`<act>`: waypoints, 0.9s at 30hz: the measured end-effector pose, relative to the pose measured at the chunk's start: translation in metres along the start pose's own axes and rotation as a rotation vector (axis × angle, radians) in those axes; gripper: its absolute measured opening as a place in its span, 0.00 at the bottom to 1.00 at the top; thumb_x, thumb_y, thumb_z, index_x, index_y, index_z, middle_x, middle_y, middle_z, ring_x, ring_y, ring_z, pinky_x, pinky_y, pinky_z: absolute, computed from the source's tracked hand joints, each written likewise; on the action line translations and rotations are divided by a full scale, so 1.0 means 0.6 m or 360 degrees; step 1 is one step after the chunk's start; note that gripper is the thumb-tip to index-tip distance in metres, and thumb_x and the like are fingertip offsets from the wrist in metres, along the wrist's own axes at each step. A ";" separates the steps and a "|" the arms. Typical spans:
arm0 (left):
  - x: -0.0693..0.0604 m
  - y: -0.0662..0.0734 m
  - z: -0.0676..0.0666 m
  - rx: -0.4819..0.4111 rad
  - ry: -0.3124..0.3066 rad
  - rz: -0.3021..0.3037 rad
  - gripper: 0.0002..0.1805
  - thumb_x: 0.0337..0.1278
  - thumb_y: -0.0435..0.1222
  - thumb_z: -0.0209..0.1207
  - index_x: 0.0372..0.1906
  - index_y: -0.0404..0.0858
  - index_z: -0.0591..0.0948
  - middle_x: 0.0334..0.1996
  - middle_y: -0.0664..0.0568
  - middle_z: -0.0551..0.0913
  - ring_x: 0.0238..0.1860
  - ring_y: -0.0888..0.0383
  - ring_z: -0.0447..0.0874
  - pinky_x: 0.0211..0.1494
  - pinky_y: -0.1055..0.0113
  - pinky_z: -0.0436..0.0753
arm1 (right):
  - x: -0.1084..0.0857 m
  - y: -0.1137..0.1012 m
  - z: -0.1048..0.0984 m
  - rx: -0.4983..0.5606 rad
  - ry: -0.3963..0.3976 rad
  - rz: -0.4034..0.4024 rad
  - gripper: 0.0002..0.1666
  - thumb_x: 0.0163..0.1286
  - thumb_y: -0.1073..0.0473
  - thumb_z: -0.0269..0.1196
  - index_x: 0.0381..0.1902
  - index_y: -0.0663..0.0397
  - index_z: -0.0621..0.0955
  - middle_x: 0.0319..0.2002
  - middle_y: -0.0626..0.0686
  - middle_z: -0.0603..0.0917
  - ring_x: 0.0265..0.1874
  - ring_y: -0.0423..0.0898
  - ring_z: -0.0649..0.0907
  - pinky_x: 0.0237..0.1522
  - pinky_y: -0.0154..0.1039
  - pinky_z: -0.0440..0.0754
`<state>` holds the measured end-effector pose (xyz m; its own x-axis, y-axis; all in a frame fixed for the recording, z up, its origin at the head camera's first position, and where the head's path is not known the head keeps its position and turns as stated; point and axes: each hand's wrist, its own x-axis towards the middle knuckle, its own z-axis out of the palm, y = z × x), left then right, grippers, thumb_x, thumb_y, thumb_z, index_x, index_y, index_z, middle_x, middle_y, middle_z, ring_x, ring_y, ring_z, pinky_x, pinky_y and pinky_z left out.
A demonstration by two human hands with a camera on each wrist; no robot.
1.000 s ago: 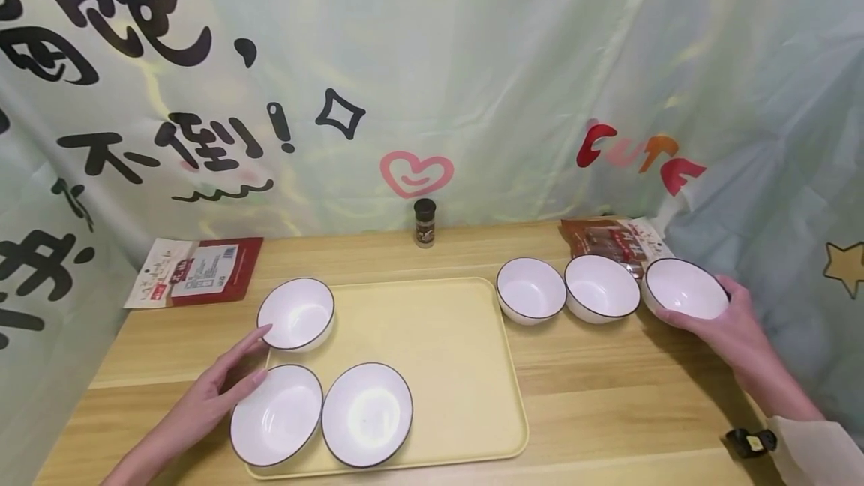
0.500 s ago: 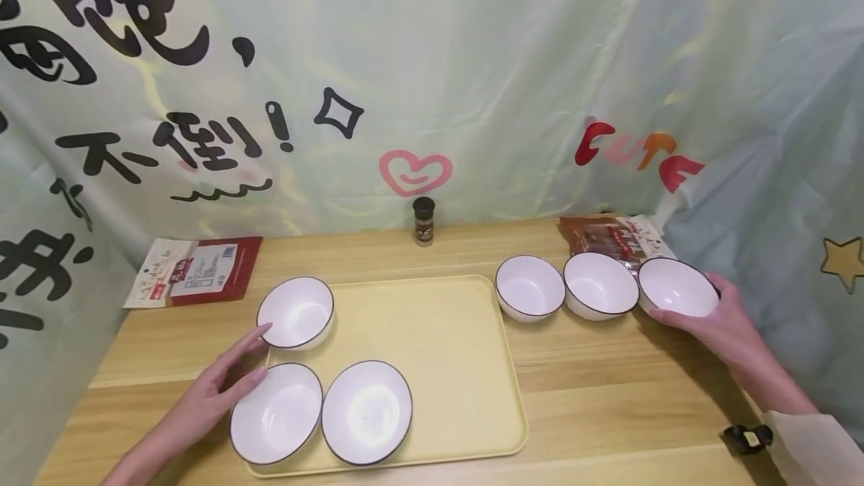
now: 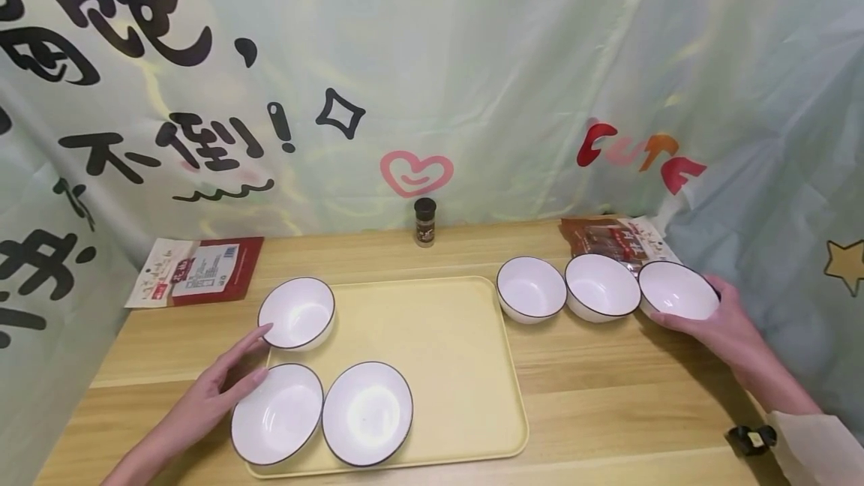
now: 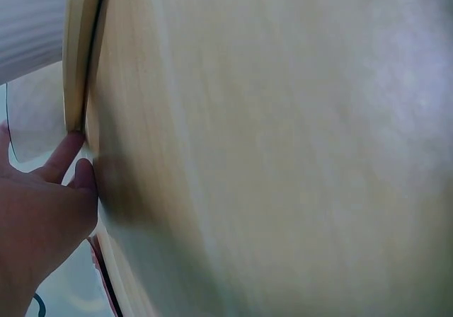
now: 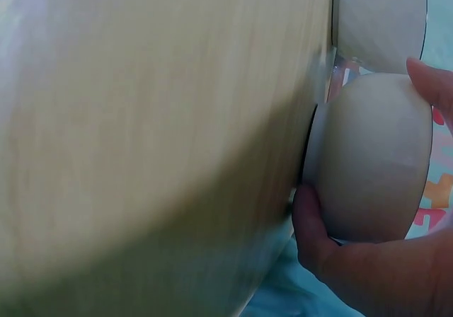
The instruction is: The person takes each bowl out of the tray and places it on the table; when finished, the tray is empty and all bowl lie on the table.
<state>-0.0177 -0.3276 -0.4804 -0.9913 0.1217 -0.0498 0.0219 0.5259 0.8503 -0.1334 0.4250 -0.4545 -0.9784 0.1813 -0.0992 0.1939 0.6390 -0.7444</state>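
My right hand [image 3: 725, 325] grips the rightmost white bowl [image 3: 678, 291], thumb on the near side and fingers round its right side. That dark-rimmed bowl stands against the middle bowl [image 3: 602, 287] of a row on the right; a third bowl [image 3: 531, 289] is at the row's left end. In the right wrist view the held bowl [image 5: 375, 154] shows its outer wall. My left hand [image 3: 209, 396] reaches toward two bowls with fingers extended: its index fingertip is at the back-left bowl [image 3: 297, 313], its thumb at the front-left bowl [image 3: 277, 415]. Another bowl [image 3: 367, 415] sits beside the front-left one.
A yellow tray [image 3: 452, 366] lies mid-table under or partly under the left bowls. A small black-capped jar [image 3: 424, 223] stands at the back. A red packet [image 3: 196, 272] lies back left, a brown packet [image 3: 607, 238] behind the right row. Printed cloth [image 3: 506, 96] hangs behind.
My right hand has slid the rightmost bowl slightly left, closing the gap to the middle bowl, and then holds it there. The left hand has stayed in place.
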 end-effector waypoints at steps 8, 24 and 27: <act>0.001 0.000 0.000 0.0002 -0.0003 -0.0025 0.36 0.84 0.41 0.60 0.88 0.54 0.61 0.77 0.35 0.71 0.68 0.85 0.58 0.62 0.89 0.59 | 0.002 0.010 0.001 0.0015 -0.0029 -0.0105 0.69 0.71 0.50 0.77 0.84 0.76 0.43 0.76 0.82 0.52 0.68 0.76 0.61 0.61 0.40 0.62; 0.002 -0.004 0.001 -0.0020 -0.0005 -0.0011 0.36 0.84 0.40 0.60 0.88 0.53 0.62 0.77 0.34 0.70 0.68 0.86 0.58 0.63 0.89 0.59 | -0.004 -0.001 -0.006 0.0121 -0.0113 -0.0076 0.72 0.77 0.48 0.70 0.85 0.66 0.27 0.81 0.81 0.34 0.75 0.77 0.47 0.80 0.49 0.41; 0.002 -0.004 0.001 -0.0015 -0.0007 -0.0031 0.37 0.85 0.41 0.60 0.89 0.54 0.61 0.78 0.35 0.70 0.68 0.85 0.58 0.62 0.89 0.59 | -0.005 -0.006 -0.007 0.0123 -0.0085 -0.0122 0.70 0.78 0.49 0.69 0.86 0.63 0.27 0.82 0.81 0.35 0.77 0.76 0.45 0.80 0.48 0.40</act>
<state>-0.0188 -0.3280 -0.4827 -0.9910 0.1151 -0.0683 0.0015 0.5201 0.8541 -0.1311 0.4253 -0.4487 -0.9930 0.0930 -0.0733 0.1142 0.5897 -0.7995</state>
